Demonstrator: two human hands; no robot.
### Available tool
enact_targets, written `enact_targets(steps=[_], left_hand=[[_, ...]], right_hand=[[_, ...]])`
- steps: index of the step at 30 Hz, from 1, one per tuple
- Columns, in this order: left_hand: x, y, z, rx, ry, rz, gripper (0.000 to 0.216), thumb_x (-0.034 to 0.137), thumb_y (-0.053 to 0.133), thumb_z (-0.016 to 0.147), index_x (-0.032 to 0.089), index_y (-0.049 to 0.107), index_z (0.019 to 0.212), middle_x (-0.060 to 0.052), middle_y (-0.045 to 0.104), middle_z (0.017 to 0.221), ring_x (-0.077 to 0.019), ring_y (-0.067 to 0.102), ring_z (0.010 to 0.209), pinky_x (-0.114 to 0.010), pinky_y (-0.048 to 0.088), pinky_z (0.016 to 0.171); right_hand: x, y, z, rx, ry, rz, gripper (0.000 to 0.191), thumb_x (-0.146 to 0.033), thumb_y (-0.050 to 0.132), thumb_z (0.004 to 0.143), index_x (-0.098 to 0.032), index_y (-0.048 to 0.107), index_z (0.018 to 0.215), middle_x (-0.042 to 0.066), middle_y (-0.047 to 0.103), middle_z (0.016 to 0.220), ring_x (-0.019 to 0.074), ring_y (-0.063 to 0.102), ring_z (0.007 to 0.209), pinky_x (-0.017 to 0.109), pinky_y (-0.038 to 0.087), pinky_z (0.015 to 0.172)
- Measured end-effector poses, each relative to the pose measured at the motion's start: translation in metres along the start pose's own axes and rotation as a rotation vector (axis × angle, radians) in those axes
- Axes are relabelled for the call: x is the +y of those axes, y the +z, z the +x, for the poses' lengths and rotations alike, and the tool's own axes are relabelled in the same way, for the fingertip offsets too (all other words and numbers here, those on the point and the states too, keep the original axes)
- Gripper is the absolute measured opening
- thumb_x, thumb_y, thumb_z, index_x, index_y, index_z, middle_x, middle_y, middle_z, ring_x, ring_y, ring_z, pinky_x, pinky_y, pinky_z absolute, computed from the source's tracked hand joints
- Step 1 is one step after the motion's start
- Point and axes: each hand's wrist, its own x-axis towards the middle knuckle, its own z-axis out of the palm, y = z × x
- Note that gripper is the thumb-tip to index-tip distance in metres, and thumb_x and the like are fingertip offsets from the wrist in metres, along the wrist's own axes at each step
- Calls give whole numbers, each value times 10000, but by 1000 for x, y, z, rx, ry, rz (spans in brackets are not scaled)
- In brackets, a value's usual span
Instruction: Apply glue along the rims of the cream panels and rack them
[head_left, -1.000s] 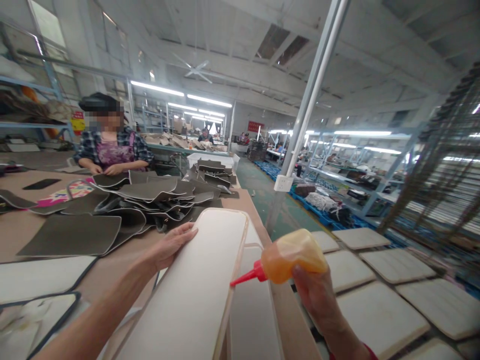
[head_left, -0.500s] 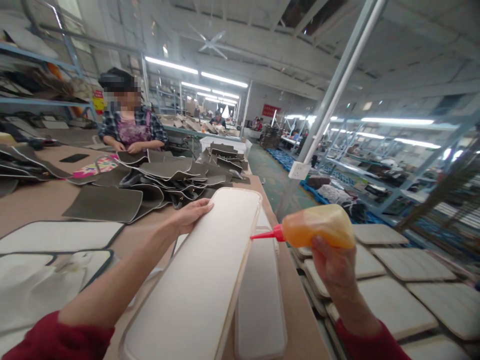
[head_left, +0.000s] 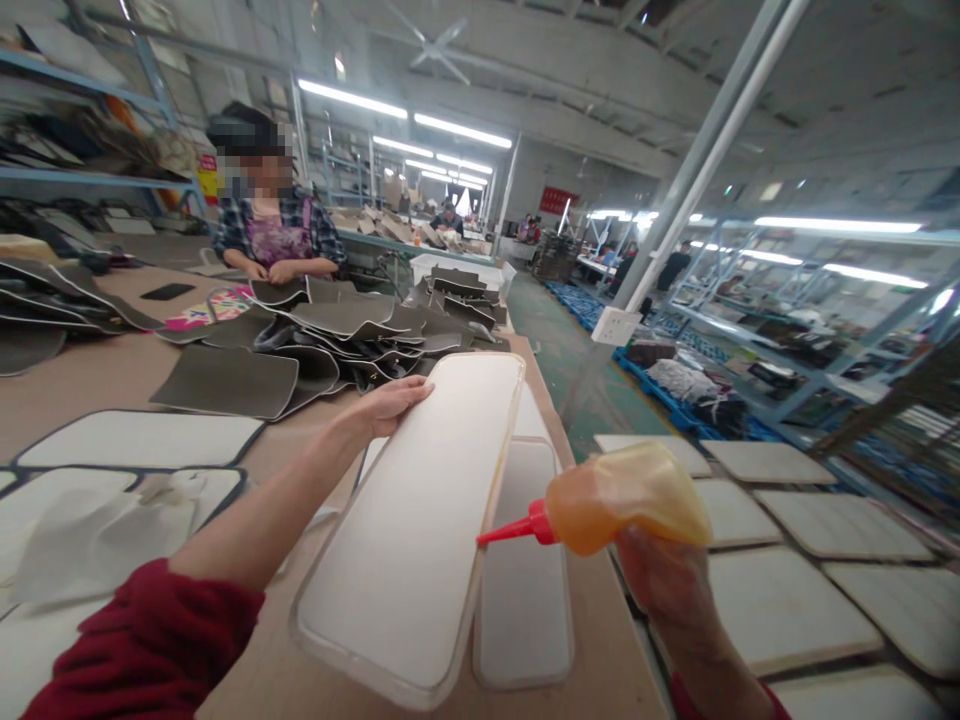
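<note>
A long white panel (head_left: 420, 510) with rounded corners is tilted up over the table, its upper left edge gripped by my left hand (head_left: 396, 402). My right hand (head_left: 664, 575) is wrapped round a soft squeeze bottle (head_left: 626, 500) of amber liquid, probably glue, lying nearly sideways. The bottle's red nozzle (head_left: 517, 527) points left, its tip at the panel's right edge. A yellowish, shiny line runs along that edge above the tip. Beneath, another white panel (head_left: 525, 610) lies on the table, partly covered by the held one.
Dark grey sheets with pale edges (head_left: 337, 330) are heaped on the brown table (head_left: 600, 650). White pieces with dark borders (head_left: 142, 438) lie at the left. Several white panels (head_left: 787, 600) sit low at the right. A co-worker (head_left: 277, 230) stands across the table.
The nozzle tip has moved down the panel's right edge, towards me, as my right hand lowered the bottle. My left hand still holds the panel, whose near end now shows further up.
</note>
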Motion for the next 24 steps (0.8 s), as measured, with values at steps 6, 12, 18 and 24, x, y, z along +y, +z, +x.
enact_targets(steps=[6, 12, 18, 24], left_hand=[[0, 1, -2, 7, 2, 10, 158, 174, 708, 785, 153, 560, 734, 18, 619, 598, -104, 557, 462, -214, 499, 450], [0, 3, 0, -20, -3, 12, 146, 182, 736, 762, 147, 604, 812, -24, 678, 696, -145, 629, 547, -256, 538, 510], [-4, 2, 4, -18, -13, 5, 141, 183, 736, 767, 145, 606, 806, -17, 668, 677, -131, 612, 519, -238, 524, 485], [-4, 1, 4, 0, -14, -10, 155, 157, 737, 766, 148, 584, 747, 9, 633, 617, -111, 584, 483, -216, 519, 463]], right_hand=[[-2, 4, 10, 108, -48, 45, 434, -305, 890, 562, -259, 715, 956, -6, 707, 790, 161, 630, 656, 256, 551, 595], [-5, 4, 31, 137, -134, -24, 391, -290, 874, 604, -245, 711, 956, 1, 701, 837, 152, 636, 724, 256, 550, 699], [-3, 3, 18, 92, -62, -10, 407, -296, 877, 590, -250, 700, 954, -10, 676, 785, 158, 613, 664, 261, 541, 618], [0, 2, 7, 44, -15, -18, 422, -302, 879, 581, -294, 703, 964, -29, 703, 785, 166, 633, 631, 255, 527, 561]])
